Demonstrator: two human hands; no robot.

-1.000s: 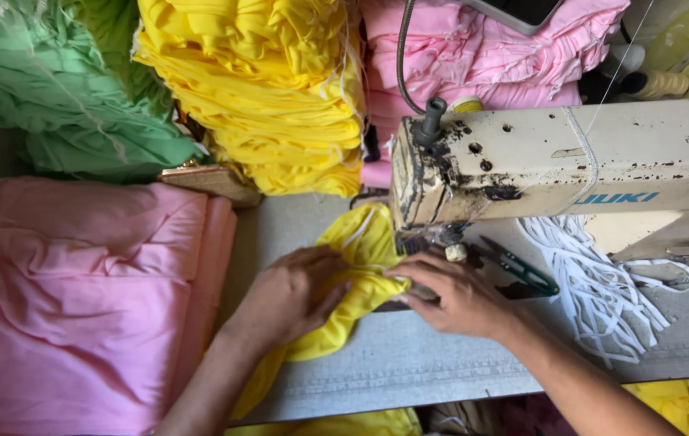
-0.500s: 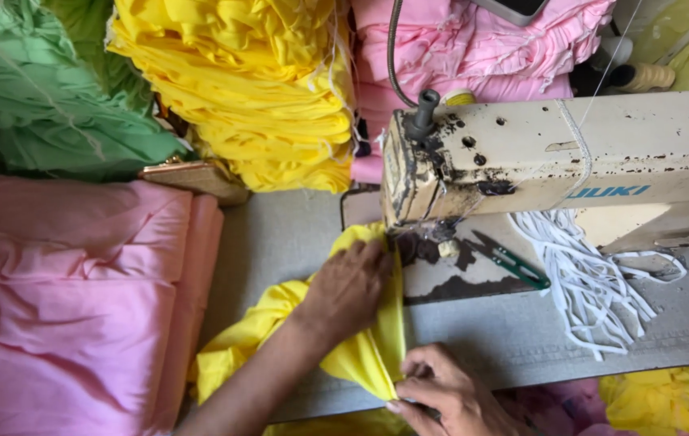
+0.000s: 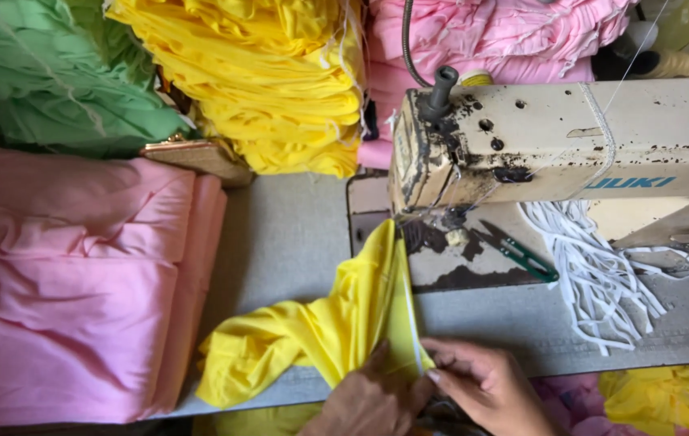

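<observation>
Both hands pinch the near edge of the yellow cloth: left hand and right hand side by side. It stretches far toward the sewing machine; light, limp, probably best gripped along its hem.

The yellow cloth carries a white strip along its edge. Beside it lie a pink stack, green stack, yellow pile, white elastic bands, green-handled snips and a cream, rust-speckled sewing machine on the grey surface.
</observation>
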